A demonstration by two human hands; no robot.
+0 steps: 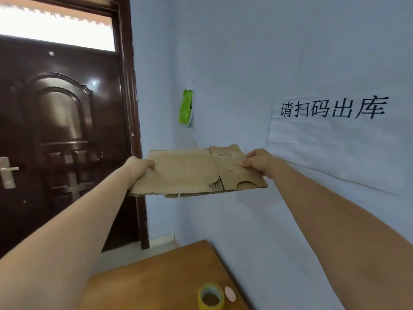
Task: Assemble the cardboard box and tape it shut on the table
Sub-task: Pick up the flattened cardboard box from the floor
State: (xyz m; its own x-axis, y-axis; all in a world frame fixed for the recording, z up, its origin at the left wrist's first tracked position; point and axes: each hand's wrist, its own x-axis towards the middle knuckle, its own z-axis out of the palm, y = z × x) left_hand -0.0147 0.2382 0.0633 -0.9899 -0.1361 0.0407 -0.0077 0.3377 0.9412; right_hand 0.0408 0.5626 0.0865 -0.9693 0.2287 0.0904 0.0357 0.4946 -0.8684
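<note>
A flattened brown cardboard box (pixel 190 173) is held up in the air, roughly level, well above the table. My left hand (pixel 138 167) grips its left edge with the thumb on top. My right hand (pixel 257 159) grips its right side, thumb pressed on the upper face near some printed marks. The box has a half-round cutout and a torn patch along its near edge. A roll of clear yellowish tape (pixel 210 296) stands on the wooden table (pixel 145 278) at the bottom of the view, below the box.
A small pink oval piece (pixel 230 293) lies beside the tape roll. A dark brown door (pixel 60 135) is on the left, a pale blue wall with black characters on the right, and a green packet (pixel 186 107) hangs in the corner.
</note>
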